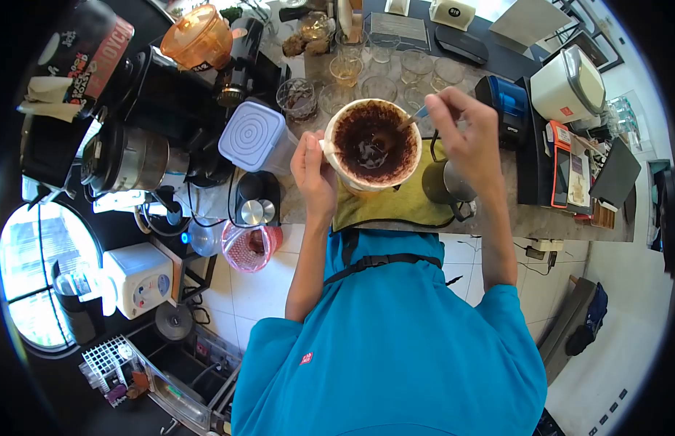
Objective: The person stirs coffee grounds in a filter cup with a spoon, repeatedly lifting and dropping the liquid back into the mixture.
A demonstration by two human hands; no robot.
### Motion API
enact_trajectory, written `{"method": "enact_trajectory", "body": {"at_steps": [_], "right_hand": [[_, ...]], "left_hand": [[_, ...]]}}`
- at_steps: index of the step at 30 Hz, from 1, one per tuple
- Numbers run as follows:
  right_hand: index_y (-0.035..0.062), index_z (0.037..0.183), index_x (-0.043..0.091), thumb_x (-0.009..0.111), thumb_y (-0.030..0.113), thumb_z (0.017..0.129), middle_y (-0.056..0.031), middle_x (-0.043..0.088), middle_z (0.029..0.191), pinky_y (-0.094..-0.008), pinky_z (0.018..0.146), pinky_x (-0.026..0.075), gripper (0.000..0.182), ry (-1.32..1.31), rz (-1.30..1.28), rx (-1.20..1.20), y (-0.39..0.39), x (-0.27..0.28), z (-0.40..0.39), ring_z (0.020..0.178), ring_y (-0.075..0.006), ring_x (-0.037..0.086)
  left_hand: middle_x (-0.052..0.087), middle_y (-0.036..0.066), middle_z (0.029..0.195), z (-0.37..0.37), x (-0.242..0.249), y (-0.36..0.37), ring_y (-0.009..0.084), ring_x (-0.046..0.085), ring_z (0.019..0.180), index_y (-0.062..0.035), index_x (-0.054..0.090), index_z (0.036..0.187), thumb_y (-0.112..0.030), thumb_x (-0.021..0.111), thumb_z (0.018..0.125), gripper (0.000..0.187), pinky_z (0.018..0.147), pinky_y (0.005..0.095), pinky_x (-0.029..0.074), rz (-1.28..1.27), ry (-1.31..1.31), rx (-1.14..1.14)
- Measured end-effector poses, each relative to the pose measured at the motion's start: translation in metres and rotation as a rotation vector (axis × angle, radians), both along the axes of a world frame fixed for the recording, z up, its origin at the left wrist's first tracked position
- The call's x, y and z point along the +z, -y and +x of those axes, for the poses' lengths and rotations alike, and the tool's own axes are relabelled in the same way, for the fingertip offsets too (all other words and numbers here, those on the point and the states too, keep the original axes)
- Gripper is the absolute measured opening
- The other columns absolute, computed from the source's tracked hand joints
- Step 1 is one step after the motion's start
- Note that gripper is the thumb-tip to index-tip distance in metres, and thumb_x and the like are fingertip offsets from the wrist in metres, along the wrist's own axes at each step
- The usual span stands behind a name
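A white cup-shaped dripper [335,168] with dark wet coffee grounds [373,142] inside is in the middle of the view, above a green cloth [368,211]. My left hand [312,172] grips its handle at the left rim. Over the right rim, my right hand [464,134] pinches a thin stirrer [417,116], whose tip reaches into the grounds. What stands beneath the dripper is mostly hidden. A dark metal pitcher [440,182] is on the cloth, just below my right hand.
Several glasses [379,89] stand behind the dripper. To the left are a lidded container [254,136] and a grinder [134,160]. A blue-black device [501,107] and an orange-framed tablet [561,174] are at the right. A pink basket [251,248] sits below the counter.
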State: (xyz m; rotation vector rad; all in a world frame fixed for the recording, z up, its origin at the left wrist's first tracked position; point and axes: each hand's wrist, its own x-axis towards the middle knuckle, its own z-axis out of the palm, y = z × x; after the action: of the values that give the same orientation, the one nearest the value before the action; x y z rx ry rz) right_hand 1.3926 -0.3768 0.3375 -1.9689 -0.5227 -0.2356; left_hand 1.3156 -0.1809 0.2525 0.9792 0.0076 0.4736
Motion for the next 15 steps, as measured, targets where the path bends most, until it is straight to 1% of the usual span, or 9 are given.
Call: {"method": "enact_trajectory", "body": {"at_steps": [2, 3, 5, 7, 9, 10, 12, 13, 15], "right_hand": [[-0.0044, 0.080, 0.060, 0.062, 0.019, 0.092, -0.0060, 0.045, 0.056, -0.0294, 0.050, 0.033, 0.026, -0.080, -0.066, 0.008, -0.003, 0.002, -0.005, 0.053, -0.0094, 0.038], [-0.0044, 0.080, 0.060, 0.062, 0.019, 0.092, -0.0060, 0.045, 0.056, -0.0294, 0.050, 0.033, 0.026, -0.077, -0.065, 0.006, -0.003, 0.000, -0.004, 0.053, -0.0094, 0.038], [-0.0046, 0.077, 0.057, 0.060, 0.020, 0.093, -0.0063, 0.045, 0.055, -0.0302, 0.050, 0.033, 0.029, -0.160, -0.105, 0.010, -0.003, -0.011, 0.000, 0.053, -0.0097, 0.038], [-0.0039, 0.074, 0.055, 0.058, 0.022, 0.094, -0.0047, 0.047, 0.056, -0.0302, 0.051, 0.033, 0.033, -0.191, -0.103, -0.002, -0.002, -0.020, 0.005, 0.054, -0.0090, 0.039], [-0.0011, 0.073, 0.057, 0.057, 0.023, 0.095, -0.0008, 0.050, 0.058, -0.0279, 0.052, 0.032, 0.032, -0.330, 0.084, 0.059, 0.002, -0.029, 0.012, 0.057, -0.0066, 0.042], [-0.0011, 0.073, 0.057, 0.057, 0.023, 0.095, -0.0008, 0.050, 0.058, -0.0279, 0.052, 0.032, 0.032, -0.330, 0.085, 0.055, 0.004, -0.031, 0.014, 0.057, -0.0066, 0.042], [0.0018, 0.073, 0.058, 0.056, 0.023, 0.096, 0.0028, 0.052, 0.061, -0.0246, 0.054, 0.033, 0.031, -0.363, 0.200, 0.110, 0.006, -0.032, 0.016, 0.059, -0.0045, 0.044], [0.0018, 0.073, 0.058, 0.056, 0.023, 0.096, 0.0028, 0.052, 0.061, -0.0246, 0.054, 0.033, 0.031, -0.363, 0.200, 0.105, 0.007, -0.031, 0.015, 0.059, -0.0045, 0.044], [0.0030, 0.075, 0.059, 0.056, 0.023, 0.097, 0.0038, 0.052, 0.062, -0.0226, 0.055, 0.033, 0.030, -0.360, 0.284, 0.117, 0.009, -0.022, 0.014, 0.060, -0.0036, 0.045]], "left_hand": [[0.044, -0.002, 0.080, -0.002, 0.003, 0.002, 0.0040, 0.042, 0.075, -0.0088, 0.043, 0.080, -0.024, 0.045, 0.104, 0.029, 0.067, 0.0201, 0.037, -0.012, -0.026, 0.025], [0.044, -0.002, 0.080, -0.002, 0.002, 0.002, 0.0040, 0.042, 0.075, -0.0088, 0.043, 0.080, -0.024, 0.045, 0.104, 0.029, 0.067, 0.0201, 0.037, -0.012, -0.023, 0.023], [0.045, -0.002, 0.081, -0.003, 0.000, 0.001, 0.0040, 0.042, 0.075, -0.0084, 0.043, 0.080, -0.024, 0.044, 0.104, 0.029, 0.068, 0.0200, 0.037, 0.018, -0.020, 0.035], [0.045, -0.001, 0.082, -0.005, 0.001, 0.001, 0.0043, 0.042, 0.076, -0.0080, 0.043, 0.080, -0.023, 0.044, 0.104, 0.029, 0.068, 0.0200, 0.038, 0.005, -0.033, 0.033], [0.046, -0.001, 0.083, -0.005, 0.001, 0.002, 0.0045, 0.043, 0.076, -0.0077, 0.043, 0.080, -0.023, 0.044, 0.104, 0.028, 0.069, 0.0201, 0.038, -0.009, -0.044, 0.025], [0.047, 0.000, 0.083, -0.005, 0.001, 0.003, 0.0048, 0.044, 0.077, -0.0074, 0.044, 0.081, -0.023, 0.044, 0.104, 0.028, 0.070, 0.0204, 0.038, -0.014, -0.043, 0.022], [0.048, 0.000, 0.084, -0.005, 0.001, 0.003, 0.0051, 0.044, 0.077, -0.0072, 0.044, 0.081, -0.024, 0.044, 0.104, 0.028, 0.071, 0.0208, 0.039, -0.019, -0.041, 0.016], [0.049, 0.001, 0.085, -0.004, -0.001, 0.002, 0.0055, 0.045, 0.078, -0.0070, 0.045, 0.082, -0.024, 0.044, 0.104, 0.028, 0.071, 0.0212, 0.039, -0.018, -0.028, 0.014], [0.050, 0.001, 0.085, -0.003, -0.002, 0.004, 0.0060, 0.046, 0.079, -0.0068, 0.046, 0.082, -0.024, 0.044, 0.104, 0.028, 0.072, 0.0216, 0.039, -0.022, -0.014, 0.012]]}}
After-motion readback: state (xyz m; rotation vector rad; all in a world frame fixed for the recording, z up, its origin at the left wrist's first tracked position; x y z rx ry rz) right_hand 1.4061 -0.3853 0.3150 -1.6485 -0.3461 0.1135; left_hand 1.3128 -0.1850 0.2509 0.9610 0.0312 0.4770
